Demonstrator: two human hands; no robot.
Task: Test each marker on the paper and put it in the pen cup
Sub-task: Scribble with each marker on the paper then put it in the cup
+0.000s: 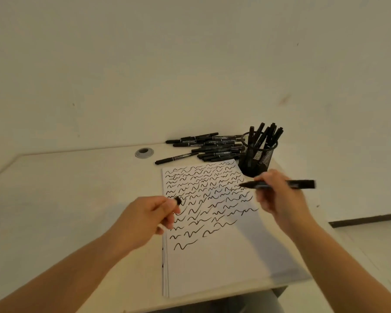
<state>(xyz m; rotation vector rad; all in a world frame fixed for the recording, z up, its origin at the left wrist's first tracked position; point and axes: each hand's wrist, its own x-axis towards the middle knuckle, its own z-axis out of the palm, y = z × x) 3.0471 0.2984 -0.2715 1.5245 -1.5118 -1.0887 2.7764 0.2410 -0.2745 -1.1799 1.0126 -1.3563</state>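
Right hand [272, 195] gripped uncapped marker [278, 184] above scribbled paper [212, 256]; left hand [154, 216] pinched cap [178, 200]. Cup [256, 158] held markers; pile [209, 146] beside it.

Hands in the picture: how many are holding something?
2. The left hand pinches a small black cap over the paper; the right hand holds a marker beside the pen cup.

Uncapped black marker [280, 184] above scribbled paper [212, 256]

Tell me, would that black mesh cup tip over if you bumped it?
Probably easily: the black wire-mesh pen cup looks light, and its black markers lean out above the rim, making it top-heavy. On the smooth pale desk it might slide instead.
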